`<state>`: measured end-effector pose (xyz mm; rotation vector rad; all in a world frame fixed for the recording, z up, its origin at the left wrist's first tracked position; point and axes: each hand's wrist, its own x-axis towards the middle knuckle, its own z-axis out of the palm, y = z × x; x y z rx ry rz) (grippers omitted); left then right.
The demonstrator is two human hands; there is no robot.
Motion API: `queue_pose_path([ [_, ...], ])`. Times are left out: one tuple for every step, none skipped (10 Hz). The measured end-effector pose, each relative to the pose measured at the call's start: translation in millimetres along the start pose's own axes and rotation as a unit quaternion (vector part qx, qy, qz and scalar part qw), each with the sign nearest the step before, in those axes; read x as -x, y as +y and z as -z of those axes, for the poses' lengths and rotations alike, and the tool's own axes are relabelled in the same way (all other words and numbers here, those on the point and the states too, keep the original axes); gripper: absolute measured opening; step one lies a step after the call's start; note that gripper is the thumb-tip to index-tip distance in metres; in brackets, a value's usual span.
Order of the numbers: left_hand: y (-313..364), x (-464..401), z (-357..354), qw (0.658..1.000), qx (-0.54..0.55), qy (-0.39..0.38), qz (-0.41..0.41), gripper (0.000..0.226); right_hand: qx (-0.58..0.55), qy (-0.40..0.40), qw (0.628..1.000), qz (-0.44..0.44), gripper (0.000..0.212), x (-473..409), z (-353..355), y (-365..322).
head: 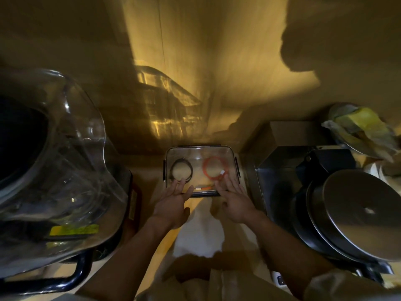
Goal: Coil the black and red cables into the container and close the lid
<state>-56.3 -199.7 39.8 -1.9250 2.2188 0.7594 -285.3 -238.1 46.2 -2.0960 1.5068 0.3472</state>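
Note:
A clear square container [200,152] with dark side clips stands on the counter in the middle of the head view. Inside, a black cable [181,169] lies coiled on the left and a red cable [214,170] lies coiled on the right, its white plug end near the front. A clear lid seems to lie on top, though I cannot tell if it is latched. My left hand [173,198] rests flat on the container's near left corner, fingers spread. My right hand [234,196] rests flat on the near right corner, fingers spread.
A large clear blender jug [65,170] on a black base crowds the left. Stacked metal pans and lids [358,213] and a steel box [282,168] fill the right. A white cloth [199,231] lies on the counter below my hands. A wall rises just behind the container.

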Motion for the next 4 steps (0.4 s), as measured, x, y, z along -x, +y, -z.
queue_pose_path([
  [0.8,-5.8,3.3,1.0,0.006,-0.002,0.008,0.072,-0.013,0.004,1.0,-0.004,0.084,-0.7,2.5,-4.3],
  [3.1,-5.4,3.0,1.0,-0.005,-0.008,0.017,0.072,-0.017,0.0,1.0,-0.016,0.082,1.7,5.1,-8.0],
  [6.2,-3.1,7.1,1.0,0.005,-0.005,0.026,0.063,-0.044,0.002,0.999,-0.018,0.065,3.2,14.5,-15.1],
  [11.4,-7.8,26.7,0.999,0.02,0.03,-0.01,0.033,-0.051,0.065,0.996,-0.021,0.031,1.9,34.4,-23.0],
])
